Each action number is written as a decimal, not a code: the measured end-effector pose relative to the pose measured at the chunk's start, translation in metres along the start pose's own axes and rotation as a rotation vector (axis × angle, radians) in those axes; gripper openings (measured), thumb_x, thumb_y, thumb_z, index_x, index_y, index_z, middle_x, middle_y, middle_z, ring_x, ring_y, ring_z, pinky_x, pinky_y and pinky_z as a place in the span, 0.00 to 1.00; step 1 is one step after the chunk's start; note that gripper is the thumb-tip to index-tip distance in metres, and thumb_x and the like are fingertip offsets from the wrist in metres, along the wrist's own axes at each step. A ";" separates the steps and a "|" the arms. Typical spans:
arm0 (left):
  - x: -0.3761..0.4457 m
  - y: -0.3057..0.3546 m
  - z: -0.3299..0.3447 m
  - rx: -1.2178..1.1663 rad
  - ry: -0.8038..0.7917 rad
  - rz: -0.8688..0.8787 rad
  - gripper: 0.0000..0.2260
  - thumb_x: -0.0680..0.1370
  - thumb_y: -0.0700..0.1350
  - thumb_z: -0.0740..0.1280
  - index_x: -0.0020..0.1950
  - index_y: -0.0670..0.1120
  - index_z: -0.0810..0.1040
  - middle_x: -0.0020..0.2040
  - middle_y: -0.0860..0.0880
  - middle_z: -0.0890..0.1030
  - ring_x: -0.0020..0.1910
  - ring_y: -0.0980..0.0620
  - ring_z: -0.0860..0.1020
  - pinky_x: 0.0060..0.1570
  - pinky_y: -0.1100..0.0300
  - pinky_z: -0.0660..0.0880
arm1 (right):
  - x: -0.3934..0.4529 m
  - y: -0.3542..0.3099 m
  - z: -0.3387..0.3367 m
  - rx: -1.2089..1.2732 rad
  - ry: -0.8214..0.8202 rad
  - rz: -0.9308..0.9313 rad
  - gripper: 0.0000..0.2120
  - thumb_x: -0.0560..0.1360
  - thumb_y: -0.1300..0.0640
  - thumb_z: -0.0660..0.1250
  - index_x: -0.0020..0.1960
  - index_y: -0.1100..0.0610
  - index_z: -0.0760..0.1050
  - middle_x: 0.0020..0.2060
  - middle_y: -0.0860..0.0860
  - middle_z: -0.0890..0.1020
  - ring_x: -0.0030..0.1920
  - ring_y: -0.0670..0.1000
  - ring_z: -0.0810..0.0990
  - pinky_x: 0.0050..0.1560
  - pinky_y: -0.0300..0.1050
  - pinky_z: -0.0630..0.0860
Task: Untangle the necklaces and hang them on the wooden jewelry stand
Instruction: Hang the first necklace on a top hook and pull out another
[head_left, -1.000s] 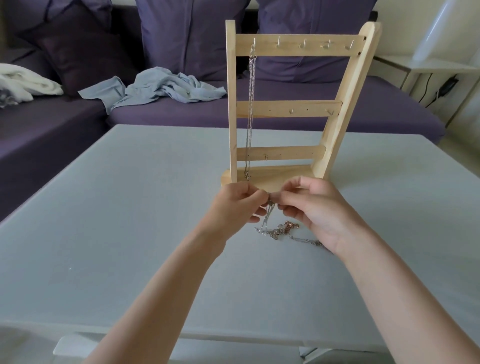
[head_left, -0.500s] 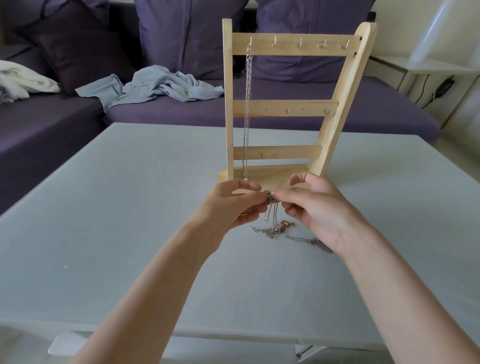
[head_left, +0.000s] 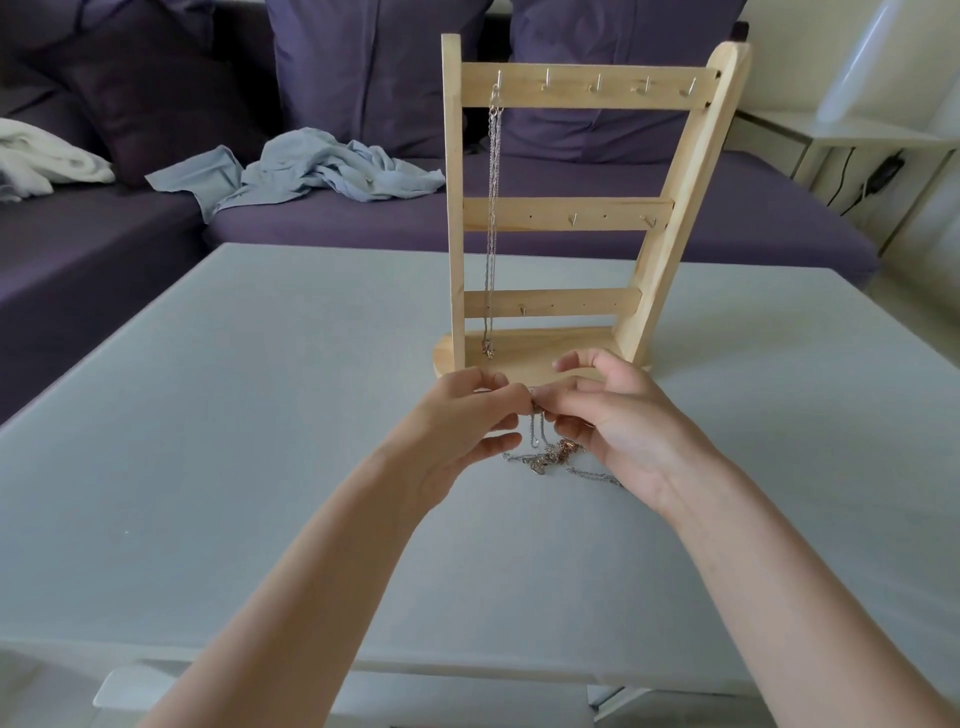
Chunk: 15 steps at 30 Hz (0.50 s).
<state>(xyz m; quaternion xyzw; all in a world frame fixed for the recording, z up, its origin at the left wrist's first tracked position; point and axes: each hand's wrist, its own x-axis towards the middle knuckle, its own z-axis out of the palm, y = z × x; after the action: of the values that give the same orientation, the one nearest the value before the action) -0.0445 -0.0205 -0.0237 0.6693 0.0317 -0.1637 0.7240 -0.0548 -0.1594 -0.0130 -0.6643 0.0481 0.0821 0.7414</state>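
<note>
A wooden jewelry stand with three hook bars stands upright at the table's middle. One silver necklace hangs from its top-left hook down to the base. Just in front of the base, my left hand and my right hand meet fingertip to fingertip and both pinch a thin chain. That chain runs down into a tangle of silver and rose-coloured necklaces lying on the table below my hands.
The pale grey table stretches wide on both sides. Behind it is a purple sofa with a crumpled blue cloth and a white cloth. A white side table stands at the back right.
My hands have stayed together on the chain and lifted it slightly, so a short length now hangs above the tangle. The stand and the hung necklace have not moved.
</note>
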 end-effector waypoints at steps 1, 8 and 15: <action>0.000 0.000 0.000 -0.034 -0.017 -0.022 0.07 0.73 0.36 0.66 0.37 0.44 0.71 0.32 0.50 0.71 0.30 0.56 0.71 0.32 0.66 0.74 | 0.000 0.000 0.000 0.019 0.004 0.013 0.13 0.71 0.70 0.68 0.48 0.56 0.71 0.31 0.52 0.78 0.30 0.47 0.72 0.34 0.38 0.69; 0.000 0.004 0.003 -0.173 -0.039 -0.073 0.07 0.73 0.35 0.61 0.36 0.42 0.71 0.32 0.47 0.69 0.29 0.54 0.69 0.31 0.66 0.73 | 0.002 -0.003 0.001 0.204 -0.046 0.045 0.11 0.72 0.72 0.64 0.45 0.56 0.69 0.28 0.51 0.75 0.27 0.47 0.71 0.26 0.36 0.69; 0.004 0.008 -0.006 -0.141 0.123 0.085 0.01 0.76 0.36 0.61 0.45 0.40 0.71 0.38 0.46 0.73 0.35 0.54 0.76 0.42 0.63 0.79 | -0.001 -0.012 -0.008 0.132 -0.062 0.034 0.10 0.73 0.70 0.59 0.41 0.56 0.67 0.26 0.51 0.70 0.29 0.49 0.68 0.32 0.40 0.65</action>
<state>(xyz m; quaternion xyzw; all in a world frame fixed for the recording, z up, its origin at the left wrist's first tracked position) -0.0376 -0.0146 -0.0178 0.6262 0.0589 -0.0888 0.7724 -0.0531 -0.1686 -0.0016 -0.6104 0.0417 0.1117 0.7831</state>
